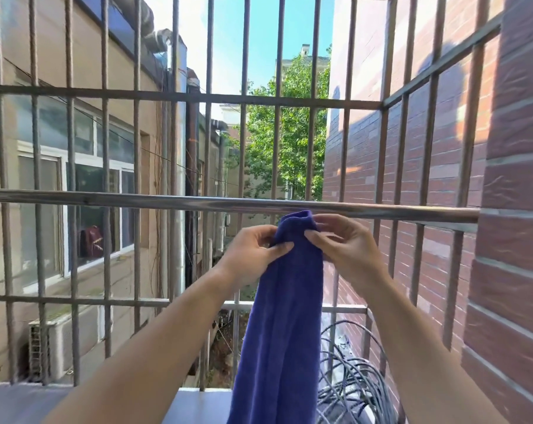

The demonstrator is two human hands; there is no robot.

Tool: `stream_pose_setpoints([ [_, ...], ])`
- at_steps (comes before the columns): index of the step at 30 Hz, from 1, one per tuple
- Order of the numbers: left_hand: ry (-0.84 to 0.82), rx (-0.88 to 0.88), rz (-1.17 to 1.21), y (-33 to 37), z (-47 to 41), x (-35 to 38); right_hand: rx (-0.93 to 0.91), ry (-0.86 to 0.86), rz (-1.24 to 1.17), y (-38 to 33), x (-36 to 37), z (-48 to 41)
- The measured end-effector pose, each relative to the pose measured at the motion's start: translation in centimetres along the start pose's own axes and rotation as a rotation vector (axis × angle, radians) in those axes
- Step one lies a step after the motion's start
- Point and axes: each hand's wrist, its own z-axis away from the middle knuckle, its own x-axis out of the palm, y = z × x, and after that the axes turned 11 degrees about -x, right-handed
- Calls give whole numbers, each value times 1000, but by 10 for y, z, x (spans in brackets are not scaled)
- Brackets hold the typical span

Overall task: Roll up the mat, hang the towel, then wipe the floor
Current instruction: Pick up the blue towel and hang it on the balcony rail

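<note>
- My left hand (253,255) pinches the blue towel (285,301) on its left side, just under its top. The thumb lies on the near face of the cloth and the fingers are curled in behind the edge.
- My right hand (347,249) pinches the same towel on its right side, at about the same height. Its fingertips are bent onto the cloth and its thumb reaches up towards the top fold.
- Both hands are closed on the cloth. They sit close together with only the bunched width of the towel between them.
- The towel is gathered narrow at the top, and its rounded fold lies against the steel rail (136,200). I cannot tell whether any cloth hangs down the far side.
- It sits towards the right end of the rail, not far from where the rail meets the brick wall (516,209).
- From my hands the towel hangs straight down in long folds, widening lower down and running out past the bottom edge of view.
- The rail runs level across the view in front of a grille of metal bars (173,96).
- Below and right of the towel, a tangle of grey cables (350,377) lies coiled inside the grille.
- Beyond the bars stand a green tree (289,133) and, low on the left, an air-conditioner unit (60,341) against the beige building.
</note>
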Motion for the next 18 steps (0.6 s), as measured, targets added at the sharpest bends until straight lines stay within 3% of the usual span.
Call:
stream_pose_setpoints([
  [4, 102, 49, -23, 1, 1, -14, 230, -152, -8, 16, 4, 33],
  [8, 86, 74, 51, 12, 3, -23, 384, -336, 18, 32, 20, 55],
  [18, 210, 163, -28, 43, -4, -71, 127, -150, 70, -10, 16, 10],
])
